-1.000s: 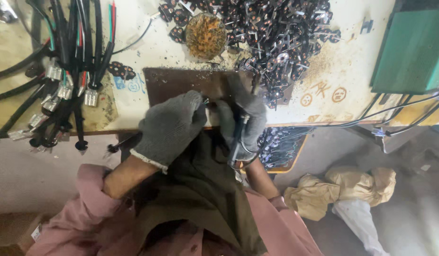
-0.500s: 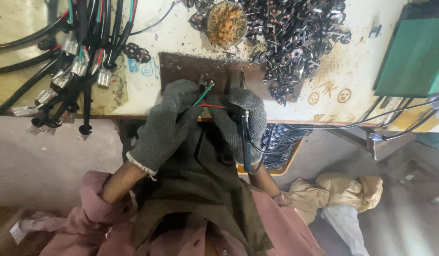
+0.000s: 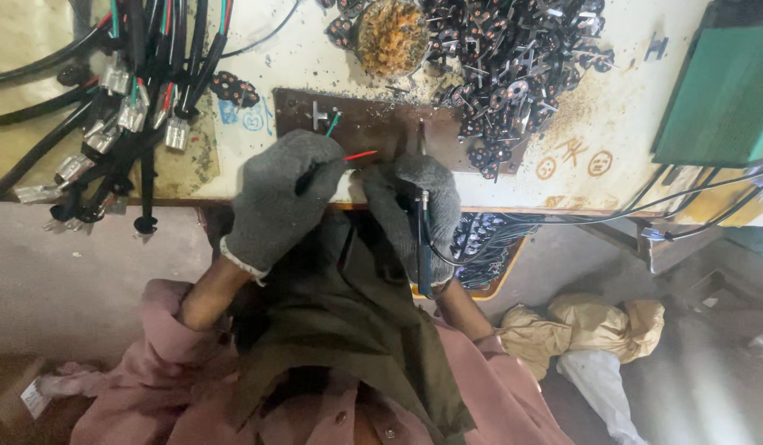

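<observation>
Both my hands wear grey knit gloves and meet at the near edge of a workbench. My left hand (image 3: 281,196) grips a black cable whose red wire (image 3: 361,155) and green wire (image 3: 333,124) stick out past the fingers, over a dark brown metal plate (image 3: 373,124). My right hand (image 3: 423,202) is closed on a slim black-handled tool (image 3: 423,247) that points at the plate, its cord trailing off to the right. A small metal fixture (image 3: 318,115) stands on the plate just beyond the wire ends.
A bundle of black cables with metal terminals (image 3: 126,99) lies at the left of the bench. A heap of small black parts (image 3: 513,58) and a round dish of copper scraps (image 3: 391,35) sit behind the plate. A green box (image 3: 723,91) stands right; a tray of parts (image 3: 489,247) hangs below the bench edge.
The view has shifted, so the bench and hands sit a little higher and left. The red and green wire ends have come out from between my gloves toward the plate.
</observation>
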`<state>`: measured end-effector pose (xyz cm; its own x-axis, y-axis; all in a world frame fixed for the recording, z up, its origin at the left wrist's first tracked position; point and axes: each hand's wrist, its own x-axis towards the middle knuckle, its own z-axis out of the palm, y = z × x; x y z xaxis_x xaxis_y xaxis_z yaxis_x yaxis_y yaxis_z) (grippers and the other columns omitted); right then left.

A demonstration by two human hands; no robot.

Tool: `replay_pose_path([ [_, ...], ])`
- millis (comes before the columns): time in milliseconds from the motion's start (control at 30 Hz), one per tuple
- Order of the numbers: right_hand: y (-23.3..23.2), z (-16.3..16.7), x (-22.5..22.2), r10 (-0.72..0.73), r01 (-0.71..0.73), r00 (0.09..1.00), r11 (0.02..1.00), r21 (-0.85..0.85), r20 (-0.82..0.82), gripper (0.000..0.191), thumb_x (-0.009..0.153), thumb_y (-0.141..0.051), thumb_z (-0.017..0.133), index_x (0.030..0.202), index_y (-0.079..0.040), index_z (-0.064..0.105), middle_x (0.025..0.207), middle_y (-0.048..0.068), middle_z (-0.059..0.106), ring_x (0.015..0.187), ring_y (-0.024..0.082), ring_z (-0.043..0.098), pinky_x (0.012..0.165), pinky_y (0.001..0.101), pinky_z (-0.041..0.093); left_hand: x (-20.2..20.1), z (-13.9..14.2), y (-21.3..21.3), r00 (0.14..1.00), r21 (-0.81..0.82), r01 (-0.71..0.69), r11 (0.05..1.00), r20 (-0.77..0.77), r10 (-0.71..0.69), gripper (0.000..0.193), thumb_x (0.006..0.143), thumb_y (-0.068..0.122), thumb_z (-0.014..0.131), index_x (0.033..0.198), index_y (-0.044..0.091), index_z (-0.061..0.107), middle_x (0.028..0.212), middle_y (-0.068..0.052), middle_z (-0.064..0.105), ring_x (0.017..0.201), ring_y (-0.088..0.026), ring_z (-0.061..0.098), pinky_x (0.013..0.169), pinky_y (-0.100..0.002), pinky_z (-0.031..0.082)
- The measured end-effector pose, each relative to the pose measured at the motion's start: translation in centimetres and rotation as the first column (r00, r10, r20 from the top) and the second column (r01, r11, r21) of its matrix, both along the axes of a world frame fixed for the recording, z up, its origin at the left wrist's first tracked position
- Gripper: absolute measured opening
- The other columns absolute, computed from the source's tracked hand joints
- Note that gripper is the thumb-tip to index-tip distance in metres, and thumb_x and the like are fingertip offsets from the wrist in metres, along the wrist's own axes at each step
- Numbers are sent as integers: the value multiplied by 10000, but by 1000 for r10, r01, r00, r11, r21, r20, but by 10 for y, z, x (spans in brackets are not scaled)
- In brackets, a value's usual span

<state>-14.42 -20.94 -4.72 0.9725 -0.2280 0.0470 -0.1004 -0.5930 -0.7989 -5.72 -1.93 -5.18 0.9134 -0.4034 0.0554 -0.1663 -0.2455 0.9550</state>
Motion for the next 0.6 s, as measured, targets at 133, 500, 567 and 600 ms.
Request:
replay_pose_path([
  [133, -12, 5, 11, -35, 37, 986, 999, 8, -165, 452, 825, -117, 842, 1199, -43, 600, 1128, 95, 641, 1013, 238, 644, 895, 365, 542, 8, 2, 6, 991, 66, 132, 989, -41, -130, 102, 932, 39, 709, 1021, 36, 658, 1041, -140, 695, 947, -359, 707, 800, -413, 565],
  [500, -4, -13, 18, 28, -26, 997, 999, 32, -75, 260, 972, -8, 759, 1196, -85, 650, 1117, 71, 672, 1021, 204, 661, 888, 342, 552, 4, 2, -8, 995, 44, 57, 997, -85, -53, 79, 965, 67, 714, 1018, 38, 664, 1024, -133, 703, 924, -319, 721, 794, -384, 572],
  [567, -7, -17, 14, -41, 54, 997, 979, 195, -68, 406, 867, -93, 826, 1197, -51, 594, 1123, 87, 641, 1005, 226, 651, 857, 361, 551, 3, 4, -8, 995, 26, 71, 997, -68, -69, 99, 962, 67, 716, 1039, 28, 667, 1027, -136, 701, 942, -321, 722, 809, -376, 571],
  [600, -7, -18, 12, -58, 76, 993, 981, 181, -102, 377, 883, -90, 819, 1194, -58, 609, 1113, 81, 656, 999, 225, 659, 864, 365, 553, 3, 5, -8, 994, 10, 86, 996, -60, -86, 100, 969, 61, 706, 1051, 22, 666, 1037, -139, 700, 951, -324, 721, 816, -374, 569],
])
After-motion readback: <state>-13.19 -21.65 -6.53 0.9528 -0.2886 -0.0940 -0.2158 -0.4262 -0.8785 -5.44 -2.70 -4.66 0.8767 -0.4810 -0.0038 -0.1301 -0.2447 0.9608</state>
